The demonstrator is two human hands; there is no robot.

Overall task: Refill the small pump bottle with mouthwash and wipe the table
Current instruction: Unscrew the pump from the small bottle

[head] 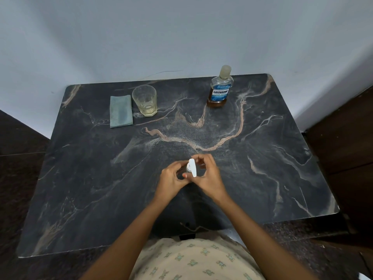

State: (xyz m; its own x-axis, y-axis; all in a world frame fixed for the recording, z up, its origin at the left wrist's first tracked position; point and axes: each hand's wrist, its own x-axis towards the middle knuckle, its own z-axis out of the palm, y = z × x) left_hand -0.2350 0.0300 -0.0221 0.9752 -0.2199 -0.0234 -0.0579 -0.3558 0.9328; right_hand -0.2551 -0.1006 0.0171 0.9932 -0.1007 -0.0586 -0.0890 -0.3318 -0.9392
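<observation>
Nearest, at 6 o'clock on the table (pixel 282 158): both hands meet over the small pump bottle (pixel 192 167), which stands on the marble a little short of centre. Left hand (pixel 171 178) is curled round the bottle body, fingers wrapping it from the 9 o'clock side, likely to brace it against turning. Right hand (pixel 210 178) comes in from 3 o'clock, thumb and fingers pinched round the white pump head and collar. Looks like the unscrew-the-pump step, so the refill is not yet started. Body is mostly hidden under the fingers; liquid level cannot be told.

Orientation: bottle upright, long axis vertical, top toward the camera. The pump spout bar lies flat, running roughly 12 to 6 o'clock, slightly skewed toward 5. The tip seems to point back at the person, not certain.

Far edge, 1 o'clock: mouthwash bottle (pixel 220 87), upright, cap on, label facing the person, well apart from the hands, parked for the pour. At 11 o'clock: a clear glass (pixel 144 100), upright, pale tint at its bottom. Just beside it on its 9 o'clock side lies a folded blue-grey cloth (pixel 121 111), flat, untouched, presumably kept for the wipe.
</observation>
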